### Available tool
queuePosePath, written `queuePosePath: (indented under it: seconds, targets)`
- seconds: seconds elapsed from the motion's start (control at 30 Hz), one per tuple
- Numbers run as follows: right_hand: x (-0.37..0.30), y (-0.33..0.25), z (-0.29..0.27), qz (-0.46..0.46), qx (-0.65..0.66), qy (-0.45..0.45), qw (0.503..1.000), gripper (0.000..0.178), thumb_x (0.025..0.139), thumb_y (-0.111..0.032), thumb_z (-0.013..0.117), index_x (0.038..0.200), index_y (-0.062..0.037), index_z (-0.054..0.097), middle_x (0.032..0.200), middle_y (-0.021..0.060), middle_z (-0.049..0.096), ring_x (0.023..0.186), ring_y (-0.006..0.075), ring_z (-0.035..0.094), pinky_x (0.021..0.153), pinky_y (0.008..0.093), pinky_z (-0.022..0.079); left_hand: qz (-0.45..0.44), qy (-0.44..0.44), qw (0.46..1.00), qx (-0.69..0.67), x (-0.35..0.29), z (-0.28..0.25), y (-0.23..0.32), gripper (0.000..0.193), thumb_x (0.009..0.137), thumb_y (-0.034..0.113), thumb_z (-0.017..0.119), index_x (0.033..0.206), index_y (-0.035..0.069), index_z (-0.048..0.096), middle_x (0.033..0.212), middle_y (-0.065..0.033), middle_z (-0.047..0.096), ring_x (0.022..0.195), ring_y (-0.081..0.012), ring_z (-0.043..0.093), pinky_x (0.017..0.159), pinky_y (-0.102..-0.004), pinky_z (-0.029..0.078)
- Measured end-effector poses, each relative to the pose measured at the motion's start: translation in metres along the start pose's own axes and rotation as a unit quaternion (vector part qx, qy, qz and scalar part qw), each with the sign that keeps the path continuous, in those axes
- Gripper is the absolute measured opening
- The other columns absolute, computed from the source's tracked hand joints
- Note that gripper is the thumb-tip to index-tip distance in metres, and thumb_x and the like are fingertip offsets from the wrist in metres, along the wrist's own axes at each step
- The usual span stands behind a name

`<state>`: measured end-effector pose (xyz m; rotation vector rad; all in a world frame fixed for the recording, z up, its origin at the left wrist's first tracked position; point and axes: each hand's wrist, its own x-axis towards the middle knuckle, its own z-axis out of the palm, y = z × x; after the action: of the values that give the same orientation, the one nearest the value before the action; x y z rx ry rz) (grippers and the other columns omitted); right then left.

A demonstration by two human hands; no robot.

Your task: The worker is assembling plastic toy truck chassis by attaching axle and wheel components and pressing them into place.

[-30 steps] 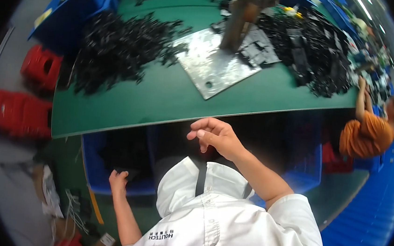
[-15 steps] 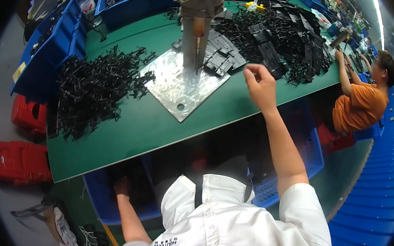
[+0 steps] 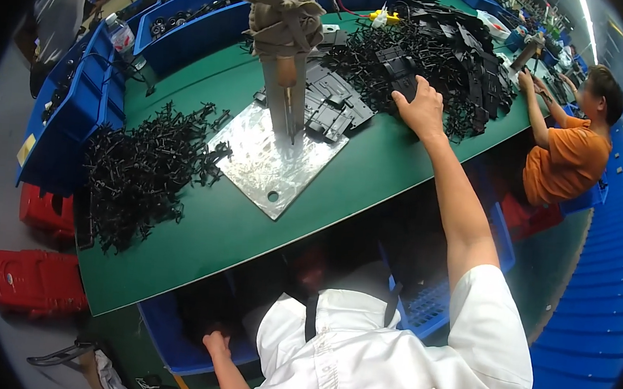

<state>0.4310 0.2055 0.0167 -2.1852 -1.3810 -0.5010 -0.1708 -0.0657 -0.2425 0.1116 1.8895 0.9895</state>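
My right hand (image 3: 424, 109) reaches over the right side of the table, thumb and fingers apart, nothing held. Just beyond its fingertips lies a black moulded plastic plate (image 3: 397, 66), on a heap of small black plastic parts (image 3: 359, 69). Low on the left, my left hand (image 3: 217, 343) is at a blue crate (image 3: 176, 364) below the table edge; its fingers are too dark to read. Between them on the table stands an upright tool on a post (image 3: 284, 103), wrapped in cloth on top, its thin tip above a shiny metal base plate (image 3: 273, 169). Flat grey-black moulded plates (image 3: 338, 100) lie beside it.
Another heap of small black parts (image 3: 143, 172) covers the table's left. Blue bins (image 3: 73, 122) line the left and far edges. Red stools (image 3: 37, 282) stand at left. A co-worker in an orange shirt (image 3: 570, 165) works at the far right, beside a blue roller conveyor (image 3: 598, 308).
My right hand has gone from curled fingers near the table edge to spread fingers by the black plate. My left hand has drawn back slightly from the dark crate. The whole view has shifted.
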Motion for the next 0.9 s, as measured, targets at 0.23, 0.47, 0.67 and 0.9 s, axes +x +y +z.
queuePosePath:
  seconds: [0.23, 0.47, 0.67, 0.9]
  targets:
    - [0.000, 0.007, -0.037, -0.077, -0.031, 0.090, 0.992, 0.059, 0.070, -0.044, 0.065, 0.108, -0.0008, 0.052, 0.083, 0.0199, 0.061, 0.076, 0.0346, 0.058, 0.069, 0.0409, 0.048, 0.092, -0.048, 0.989, 0.107, -0.024, 0.028, 0.046, 0.017, 0.077, 0.008, 0.060, 0.093, 0.002, 0.062, 0.073, -0.0041, 0.060, 0.068, -0.0136, 0.056, 0.054, -0.0236, 0.043]
    - [-0.084, -0.013, -0.133, 0.073, 0.581, -0.167, 0.793, 0.043, 0.081, -0.016, 0.059, 0.117, 0.0045, 0.048, 0.093, 0.0098, 0.060, 0.079, 0.0126, 0.057, 0.073, 0.0231, 0.044, 0.219, -0.355, 0.890, 0.187, -0.163, 0.070, 0.112, 0.043, 0.078, 0.008, 0.066, 0.116, -0.003, 0.051, 0.109, -0.0154, 0.058, 0.099, -0.0190, 0.058, 0.086, -0.0294, 0.046]
    - [-0.189, -0.085, -0.158, 0.035, 0.601, -0.474, 0.643, 0.065, 0.058, -0.019, 0.076, 0.116, -0.0012, 0.052, 0.098, 0.0063, 0.058, 0.086, 0.0152, 0.058, 0.075, 0.0254, 0.045, 0.185, -0.662, 0.726, 0.027, -0.230, 0.137, 0.143, 0.071, 0.077, 0.004, 0.065, 0.136, 0.003, 0.027, 0.129, -0.0137, 0.043, 0.113, -0.0213, 0.049, 0.095, -0.0338, 0.040]
    - [-0.229, -0.182, -0.138, -0.243, 0.431, -0.305, 0.814, 0.060, 0.061, -0.018, 0.074, 0.113, -0.0001, 0.050, 0.097, 0.0168, 0.056, 0.088, 0.0332, 0.054, 0.076, 0.0389, 0.045, 0.183, -0.504, 0.839, -0.094, -0.242, 0.138, 0.150, 0.037, 0.089, 0.018, 0.053, 0.121, -0.001, 0.045, 0.113, -0.0053, 0.050, 0.105, -0.0136, 0.046, 0.092, -0.0267, 0.035]
